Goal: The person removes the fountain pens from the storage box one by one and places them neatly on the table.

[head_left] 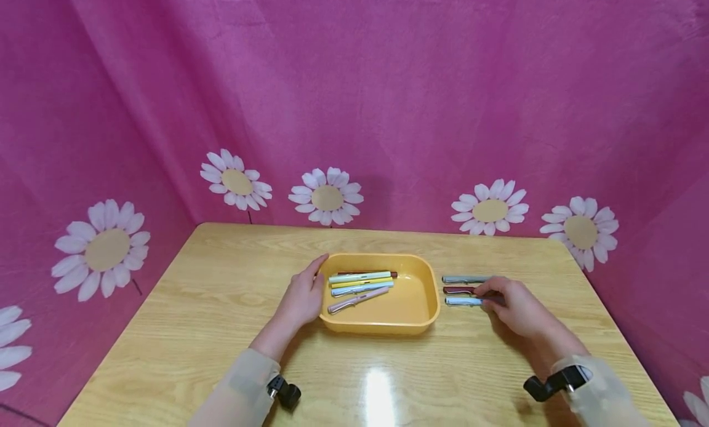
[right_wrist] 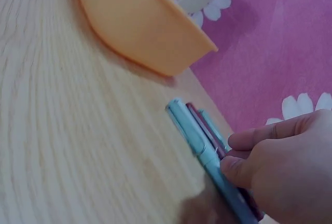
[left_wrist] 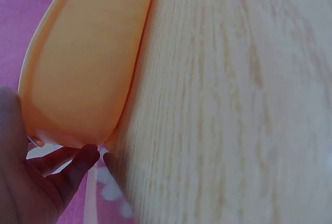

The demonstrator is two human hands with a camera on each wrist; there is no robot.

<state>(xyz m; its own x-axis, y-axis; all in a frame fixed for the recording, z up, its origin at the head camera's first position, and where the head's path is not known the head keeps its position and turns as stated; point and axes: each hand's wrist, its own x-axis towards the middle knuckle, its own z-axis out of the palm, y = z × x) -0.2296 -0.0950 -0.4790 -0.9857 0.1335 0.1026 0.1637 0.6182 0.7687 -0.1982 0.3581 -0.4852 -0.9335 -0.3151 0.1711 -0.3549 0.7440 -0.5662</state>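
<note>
A yellow-orange plastic tray (head_left: 412, 301) stands on the table, with several capped pens lying in its left half: a pale green pen (head_left: 360, 277), a yellow one, a light blue one, a pink pen (head_left: 359, 300) and a dark red one partly hidden. My left hand (head_left: 301, 298) grips the tray's left end, its thumb by the rim and fingers against the outer wall. Right of the tray, a grey pen (head_left: 462, 279), a dark red pen (right_wrist: 205, 125) and a light blue pen (right_wrist: 187, 128) lie side by side. My right hand (head_left: 517, 307) pinches the middle, dark red pen, covering the pens' right ends.
The wooden table (head_left: 221, 328) extends around the tray, with its far edge close behind. A pink curtain (head_left: 354, 107) with white daisies hangs behind and at both sides. Each wrist carries a small black mount (head_left: 556, 383).
</note>
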